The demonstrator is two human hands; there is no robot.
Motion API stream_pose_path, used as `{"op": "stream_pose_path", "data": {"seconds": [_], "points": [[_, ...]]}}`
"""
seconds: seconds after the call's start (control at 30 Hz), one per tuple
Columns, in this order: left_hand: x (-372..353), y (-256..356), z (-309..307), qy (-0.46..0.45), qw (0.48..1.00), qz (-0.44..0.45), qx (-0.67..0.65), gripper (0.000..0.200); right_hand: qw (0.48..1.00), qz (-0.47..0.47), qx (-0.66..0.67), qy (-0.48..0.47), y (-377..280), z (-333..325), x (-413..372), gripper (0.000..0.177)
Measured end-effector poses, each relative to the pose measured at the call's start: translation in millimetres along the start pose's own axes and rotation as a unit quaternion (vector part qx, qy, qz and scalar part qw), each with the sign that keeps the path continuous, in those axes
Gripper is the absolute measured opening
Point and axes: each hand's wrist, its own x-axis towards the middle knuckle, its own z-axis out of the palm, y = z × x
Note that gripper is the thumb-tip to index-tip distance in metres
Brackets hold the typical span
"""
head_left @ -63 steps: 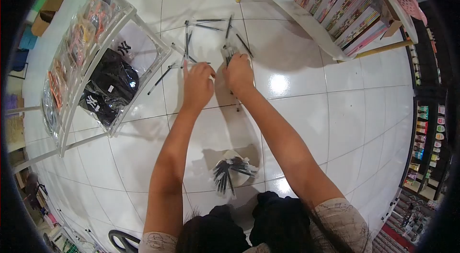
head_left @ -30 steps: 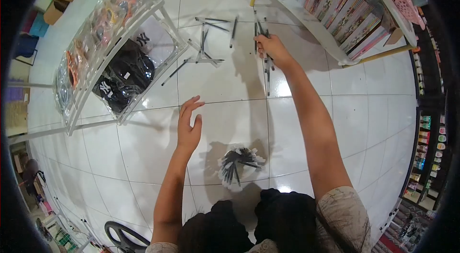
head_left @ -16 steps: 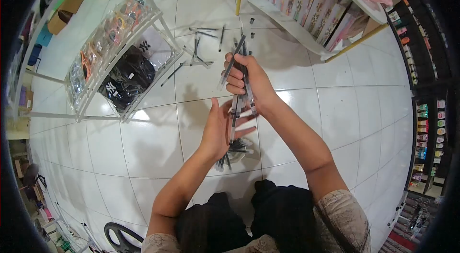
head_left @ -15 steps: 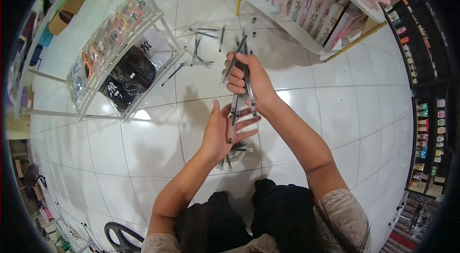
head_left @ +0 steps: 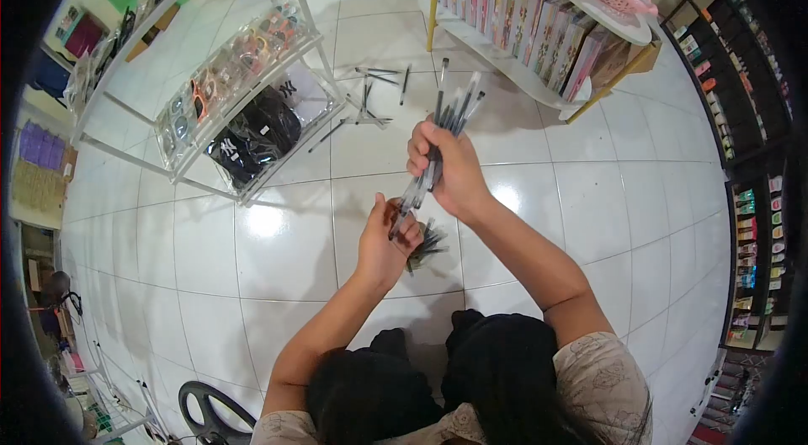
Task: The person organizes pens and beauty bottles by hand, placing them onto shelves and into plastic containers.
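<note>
Pen bundle (head_left: 448,121) stands gripped in the right hand's (head_left: 450,175) closed fingers. The left hand (head_left: 383,239) half-curls around its lower tips, above the pen cup (head_left: 427,243). Gathering looks partway done: loose pens (head_left: 370,100) lie on the floor tiles.

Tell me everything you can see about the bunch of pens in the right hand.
The pens are a handful of slim sticks with clear-looking barrels and dark parts, probably plastic. The right hand grips them round the middle. They are tilted, with the upper ends fanned out and the lower ends reaching the left hand, which touches them from below. They are held above the floor. Print or caps are too small to tell.
</note>
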Motion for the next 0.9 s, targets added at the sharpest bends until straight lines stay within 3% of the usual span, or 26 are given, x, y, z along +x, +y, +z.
{"op": "stream_pose_path", "data": {"seconds": [0.1, 0.2, 0.3, 0.4, 0.63, 0.77, 0.87, 0.9], "points": [[-3.4, -2.9, 19.3, 0.132, 0.990, 0.028, -0.042, 0.040, 0.999, -0.031, 0.019, -0.002, 10.6, 6.3, -12.6, 0.027], [-4.8, -1.1, 8.4, 0.058, 0.993, 0.023, -0.098, 0.035, 0.994, -0.035, -0.102, -0.020, 18.8, 15.1, -24.9, 0.033], [-12.8, 5.5, 23.1, 0.105, 0.987, 0.006, -0.119, 0.033, 0.983, 0.016, -0.174, -0.048, 36.6, 13.7, -39.7, 0.027], [-12.2, 4.6, 7.8, 0.109, 0.991, -0.004, -0.075, 0.037, 0.975, 0.041, -0.208, -0.071, 43.1, 4.4, -44.5, 0.021], [-5.2, 19.4, -9.2, -0.012, 0.988, 0.102, 0.115, 0.040, 0.974, 0.037, -0.215, -0.056, 32.5, -7.5, -46.3, 0.021], [-7.6, 27.9, 13.8, 0.002, 0.920, 0.267, 0.287, 0.034, 0.956, 0.070, -0.281, -0.044, 25.3, -13.3, -46.8, 0.025], [-15.5, 39.8, 32.4, -0.020, 0.809, 0.392, 0.438, 0.040, 0.928, 0.070, -0.365, -0.016, 20.5, -10.6, -49.0, 0.031], [-17.5, 46.9, 35.2, -0.045, 0.803, 0.378, 0.458, 0.041, 0.927, 0.090, -0.364, -0.024, 19.1, -10.8, -50.2, 0.030]]}}
